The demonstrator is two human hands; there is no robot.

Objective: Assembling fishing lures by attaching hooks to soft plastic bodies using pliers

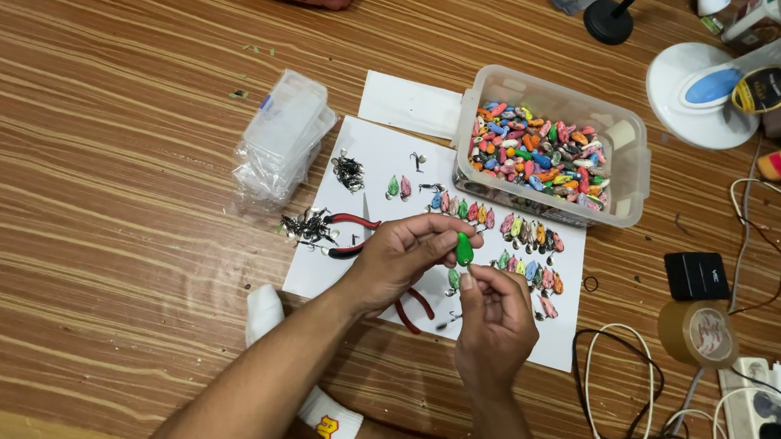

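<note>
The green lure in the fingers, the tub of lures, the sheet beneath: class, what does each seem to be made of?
Green lure, pinched between left hand and right hand: probably glossy painted plastic or metal; it shines.
Tub: clear plastic; the coloured lures show through its wall.
Sheet: white paper, matte, thin and flat on the wood-grain floor.

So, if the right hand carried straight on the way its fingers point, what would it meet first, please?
The right hand points up the picture, so it would first meet the green lure pinched in the left hand, almost touching already; depth is unclear.
</note>
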